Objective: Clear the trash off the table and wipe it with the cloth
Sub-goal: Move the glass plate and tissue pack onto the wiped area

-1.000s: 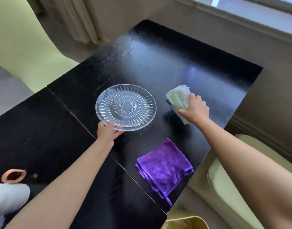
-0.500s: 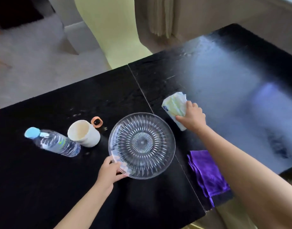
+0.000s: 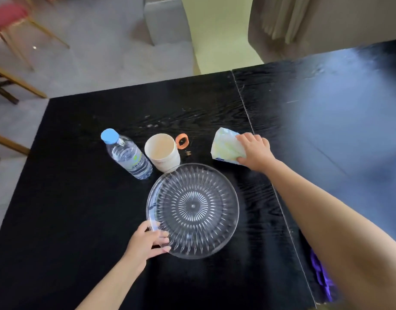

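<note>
Left hand (image 3: 147, 241): we grip the near-left rim of the glass plate (image 3: 192, 210), fingers closed on it.
Right hand (image 3: 255, 152): we clasp the tissue packet (image 3: 225, 146), pressed on the black worktop (image 3: 80, 220).
Purple cloth (image 3: 320, 274): near right worktop edge, mostly hidden by our right forearm.
Bottle (image 3: 126, 153), paper cup (image 3: 162, 152): just beyond the plate.

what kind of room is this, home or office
Probably a dining area in a home, though I can't be sure: a black table with a glass plate and paper cup, chairs around it, and curtains behind.
</note>
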### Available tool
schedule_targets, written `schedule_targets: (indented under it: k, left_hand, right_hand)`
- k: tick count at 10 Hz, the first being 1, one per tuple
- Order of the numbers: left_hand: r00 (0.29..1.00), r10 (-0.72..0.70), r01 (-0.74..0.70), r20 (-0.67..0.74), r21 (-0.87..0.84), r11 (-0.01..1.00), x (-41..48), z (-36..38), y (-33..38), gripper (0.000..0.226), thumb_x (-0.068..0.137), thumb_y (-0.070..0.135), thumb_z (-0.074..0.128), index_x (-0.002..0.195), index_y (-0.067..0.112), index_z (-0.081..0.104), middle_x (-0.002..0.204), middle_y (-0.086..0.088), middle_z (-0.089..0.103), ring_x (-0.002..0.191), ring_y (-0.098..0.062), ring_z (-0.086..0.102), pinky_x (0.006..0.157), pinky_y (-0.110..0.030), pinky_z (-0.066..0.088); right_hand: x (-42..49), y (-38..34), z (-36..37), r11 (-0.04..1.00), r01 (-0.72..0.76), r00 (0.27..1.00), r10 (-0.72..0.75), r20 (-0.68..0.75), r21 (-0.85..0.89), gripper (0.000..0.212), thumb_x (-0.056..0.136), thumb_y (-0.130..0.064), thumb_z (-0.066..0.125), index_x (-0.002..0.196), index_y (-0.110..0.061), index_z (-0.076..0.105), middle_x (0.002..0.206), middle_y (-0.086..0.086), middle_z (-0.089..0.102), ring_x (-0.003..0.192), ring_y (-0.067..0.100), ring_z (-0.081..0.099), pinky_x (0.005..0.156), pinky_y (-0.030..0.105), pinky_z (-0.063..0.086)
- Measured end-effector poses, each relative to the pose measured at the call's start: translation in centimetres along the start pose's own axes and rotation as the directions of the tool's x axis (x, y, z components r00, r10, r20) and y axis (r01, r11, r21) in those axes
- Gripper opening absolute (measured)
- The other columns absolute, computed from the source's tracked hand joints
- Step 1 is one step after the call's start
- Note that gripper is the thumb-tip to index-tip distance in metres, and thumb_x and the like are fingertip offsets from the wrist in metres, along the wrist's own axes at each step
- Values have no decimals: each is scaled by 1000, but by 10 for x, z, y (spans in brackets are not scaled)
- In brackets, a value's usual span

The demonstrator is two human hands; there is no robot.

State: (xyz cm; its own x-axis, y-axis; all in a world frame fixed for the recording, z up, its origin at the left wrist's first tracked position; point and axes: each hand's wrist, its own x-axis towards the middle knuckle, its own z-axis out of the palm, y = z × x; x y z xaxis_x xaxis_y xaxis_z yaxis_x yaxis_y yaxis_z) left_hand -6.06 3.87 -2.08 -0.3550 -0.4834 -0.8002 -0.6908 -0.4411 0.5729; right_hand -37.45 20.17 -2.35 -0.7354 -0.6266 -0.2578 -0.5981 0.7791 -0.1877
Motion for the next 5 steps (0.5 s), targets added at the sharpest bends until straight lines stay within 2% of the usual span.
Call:
schedule_targets:
  k: [1,2,4,5]
  left_hand:
    - [1000,-23,23,1,33,999,3,0,-1,23,89,-3,49,108,8,55,101,-20,66,85,-26,66,73,-44,60]
    - [1000,-11,8,16,162,987,6,0,-1,24,85,-3,55,108,5,57,100,-21,66,86,-25,68,69,-40,60]
    - [1000,19,-22,10,388,921,4,0,0,25,83,8,62,105,-1,54,92,-20,66,73,-26,67,66,-41,61]
    - [1000,22,-30,21,538,842,-2,-3,7,21,88,17,58,101,0,57,86,-14,65,70,-24,65,64,-40,61]
  right_hand:
    - [12,1,4,993,102,993,-98,73,-56,70,85,-29,64,145,-24,28,150,-1,29,138,28,27,119,51,8]
    - [18,2,7,985,128,985,-112,132,-120,79,84,-30,66,148,-24,22,157,-2,18,146,26,11,120,55,2]
    - [11,-7,7,982,36,982,0,188,-188,92,77,-37,71,149,-25,15,160,9,2,148,35,-2,117,60,0]
    - [2,-13,-3,975,-45,984,81,158,-216,95,77,-43,70,150,-28,12,160,13,0,147,40,0,114,64,3]
